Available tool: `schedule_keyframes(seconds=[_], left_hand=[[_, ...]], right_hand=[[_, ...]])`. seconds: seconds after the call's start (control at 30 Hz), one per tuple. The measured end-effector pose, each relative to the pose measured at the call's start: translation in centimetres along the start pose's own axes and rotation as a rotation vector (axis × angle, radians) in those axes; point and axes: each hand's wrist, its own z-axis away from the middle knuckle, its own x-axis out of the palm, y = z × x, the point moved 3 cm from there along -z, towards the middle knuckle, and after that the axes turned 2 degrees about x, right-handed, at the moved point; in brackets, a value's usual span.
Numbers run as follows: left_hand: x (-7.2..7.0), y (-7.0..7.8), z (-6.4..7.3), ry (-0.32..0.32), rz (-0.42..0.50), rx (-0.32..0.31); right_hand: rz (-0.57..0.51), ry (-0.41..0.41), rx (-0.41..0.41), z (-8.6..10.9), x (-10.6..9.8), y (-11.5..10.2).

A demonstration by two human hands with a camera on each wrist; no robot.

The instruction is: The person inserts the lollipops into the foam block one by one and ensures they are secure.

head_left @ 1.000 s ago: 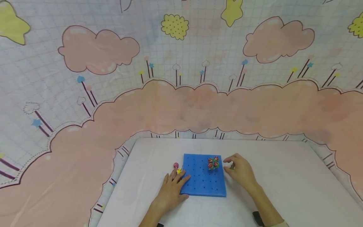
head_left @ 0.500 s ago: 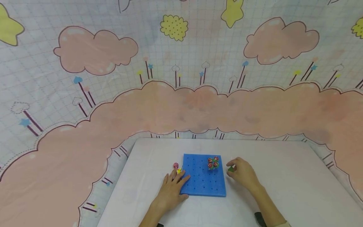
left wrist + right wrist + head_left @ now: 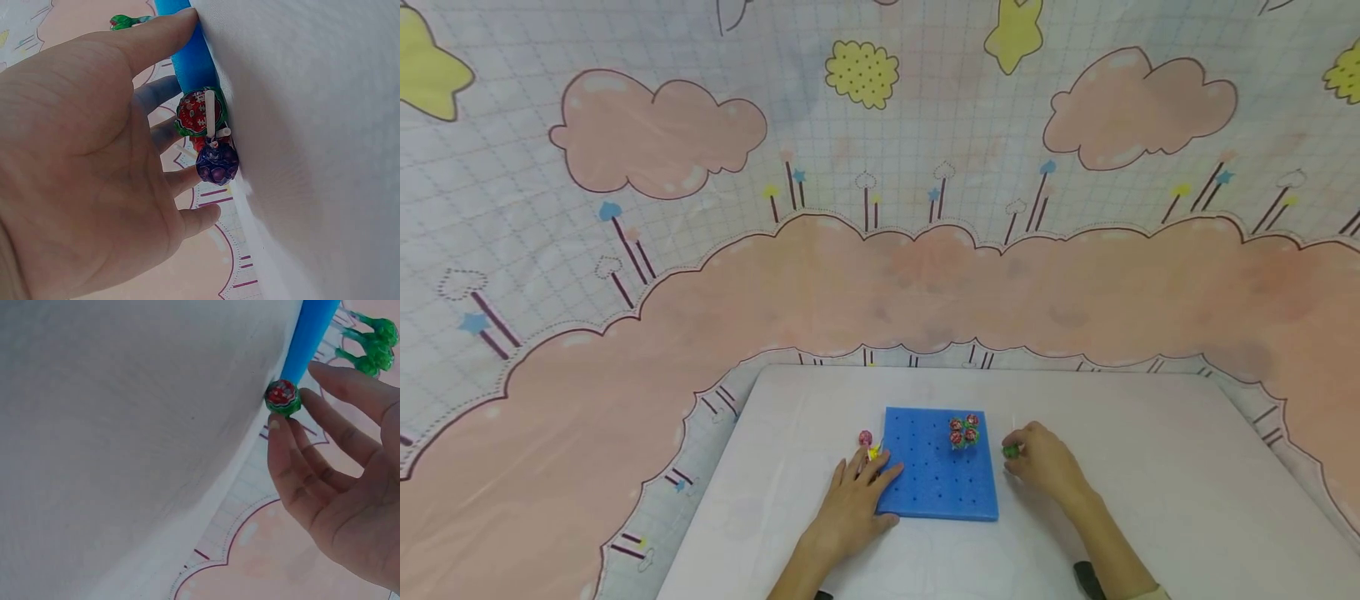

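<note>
My left hand [image 3: 852,497] lies with its fingers spread, gripping nothing, over the blue board [image 3: 925,492] at its eight o'clock, thumb along the near edge; I judge that its light weight there steadies the board. At three o'clock, just beside the board but apart from it, my right hand [image 3: 1043,454] curves its fingers around a green-wrapped lollipop [image 3: 283,398] sitting on the white tabletop [image 3: 1150,483]. Fingertips seem to meet the wrapper, yet I cannot tell whether they are clamped on it or only bracket it. I come at it low and with the tips, probably because a small ball could easily roll. At the board's one to two o'clock, four lollipops [image 3: 969,433] stand close together, heads up; the holes presumably grip their sticks and keep them upright. Between nine and ten o'clock, just past my left fingertips, rest a pink lollipop [image 3: 866,437] and a yellow-wrapped lollipop [image 3: 874,452]. Under that same hand are a red-and-green lollipop [image 3: 190,114] and a purple lollipop [image 3: 217,167]; my palm arches above them, perhaps so that I needn't press on them.
</note>
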Motion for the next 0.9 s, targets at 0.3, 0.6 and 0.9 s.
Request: schedule_keyframes(seconds=[0.3, 0.6, 0.9], left_hand=[[0.12, 0.04, 0.06, 0.003, -0.002, -0.003], [-0.14, 0.16, 0.23, 0.002, 0.003, 0.002], [0.13, 0.05, 0.20, 0.000, -0.003, -0.003]], right_hand=[[0.016, -0.002, 0.002, -0.17, 0.13, 0.15], [-0.001, -0.001, 0.013, -0.02, 0.25, 0.23], [-0.006, -0.028, -0.016, 0.31, 0.26, -0.02]])
